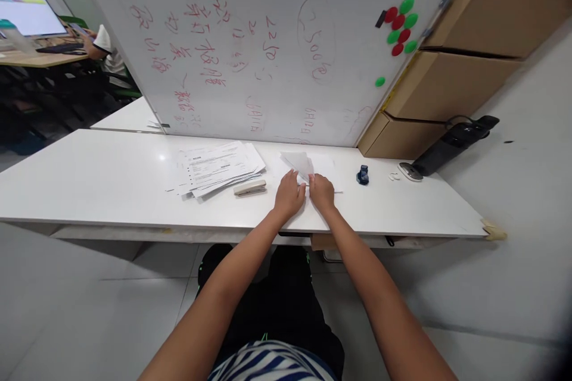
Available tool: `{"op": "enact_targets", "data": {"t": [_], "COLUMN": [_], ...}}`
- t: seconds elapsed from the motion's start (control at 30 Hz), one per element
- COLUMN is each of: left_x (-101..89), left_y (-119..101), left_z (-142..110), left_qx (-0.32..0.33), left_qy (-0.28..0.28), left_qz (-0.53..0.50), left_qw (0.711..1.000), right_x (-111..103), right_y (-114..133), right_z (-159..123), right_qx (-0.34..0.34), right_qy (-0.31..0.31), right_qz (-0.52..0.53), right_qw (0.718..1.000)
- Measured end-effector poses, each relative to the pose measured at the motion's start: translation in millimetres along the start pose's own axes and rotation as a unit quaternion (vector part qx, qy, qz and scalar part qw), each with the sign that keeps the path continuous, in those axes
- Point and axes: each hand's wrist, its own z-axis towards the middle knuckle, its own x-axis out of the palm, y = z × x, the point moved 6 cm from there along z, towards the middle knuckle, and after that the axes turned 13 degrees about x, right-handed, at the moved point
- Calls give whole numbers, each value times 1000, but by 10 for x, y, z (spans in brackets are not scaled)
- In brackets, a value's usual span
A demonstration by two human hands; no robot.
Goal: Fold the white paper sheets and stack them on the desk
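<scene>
My left hand [289, 194] and my right hand [321, 191] rest side by side on a white table [89, 178], both with fingers curled and pinching the near edge of a small stack of white paper sheets [300, 163]. The sheets lie flat and fan away from me. A white stapler [250, 188] lies just left of my left hand. Behind the stapler, a larger pile of printed papers [218, 168] is spread out.
A whiteboard [268, 41] with red writing and red and green magnets leans at the table's back. Cardboard boxes [451, 71] stand at right. A blue binder clip [363, 175] and a black device [451, 143] lie right. Another person sits at a far-left desk [102, 47].
</scene>
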Motion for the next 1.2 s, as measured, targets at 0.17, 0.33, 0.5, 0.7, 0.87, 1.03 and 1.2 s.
{"op": "enact_targets", "data": {"t": [0.17,0.33,0.5,0.7,0.87,1.03,1.2], "left_x": [-11,-45,-59,-107,-117,-69,-30], "left_y": [234,347,366,404,423,416,392], "left_z": [-63,-96,-92,-91,-84,-77,-68], "left_qx": [-128,-194,-208,-220,-210,-179,-142], "left_qy": [-28,-82,-87,-109,-115,-113,-92], "left_qz": [-166,-249,-237,-210,-194,-237,-243], "left_qw": [977,945,945,946,951,948,955], "right_x": [8,-3,2,-15,-15,2,20], "right_y": [38,115,136,177,159,107,99], "right_z": [-46,-106,-114,-129,-108,-85,-90], "right_qx": [-50,-130,-143,-143,-116,-77,-70], "right_qy": [3,21,18,29,41,41,38], "right_qz": [41,90,96,103,111,104,81], "right_qw": [998,987,985,984,986,991,993]}}
